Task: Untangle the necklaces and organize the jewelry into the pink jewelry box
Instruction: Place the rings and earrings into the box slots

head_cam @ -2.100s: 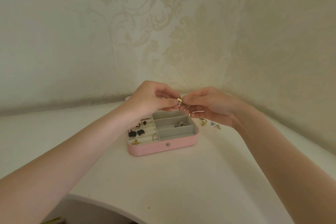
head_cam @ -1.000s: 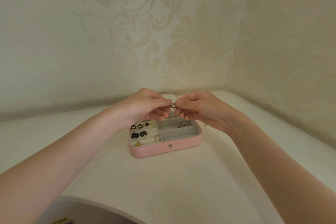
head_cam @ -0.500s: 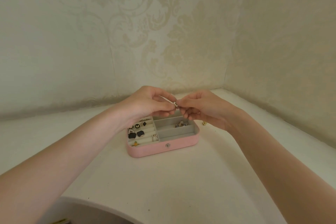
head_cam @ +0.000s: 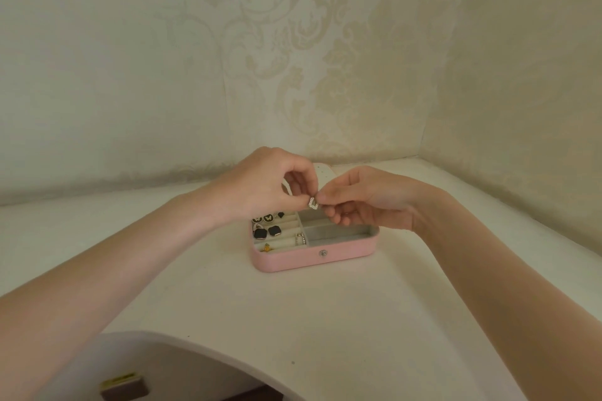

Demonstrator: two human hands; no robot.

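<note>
Head cam mid-frame: both my left hand (head_cam: 260,185) and right hand (head_cam: 361,202) pinch a tiny sparkly rectangular silver earring (head_cam: 313,203) above the open pink jewelry box (head_cam: 342,252), one slip and it'd probably bounce off somewhere.

The pink jewelry box (head_cam: 293,259) has a matt, leather-like skin, a small shiny metal snap (head_cam: 322,253) and a soft grey velvety lining. The earring (head_cam: 313,203) sparkles with tiny stones; the white table (head_cam: 293,319) is smooth and matt.

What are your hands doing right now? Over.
Both hands, left and right, pinch a sparkly earring above the open pink jewelry box. Nothing in the way.
</note>
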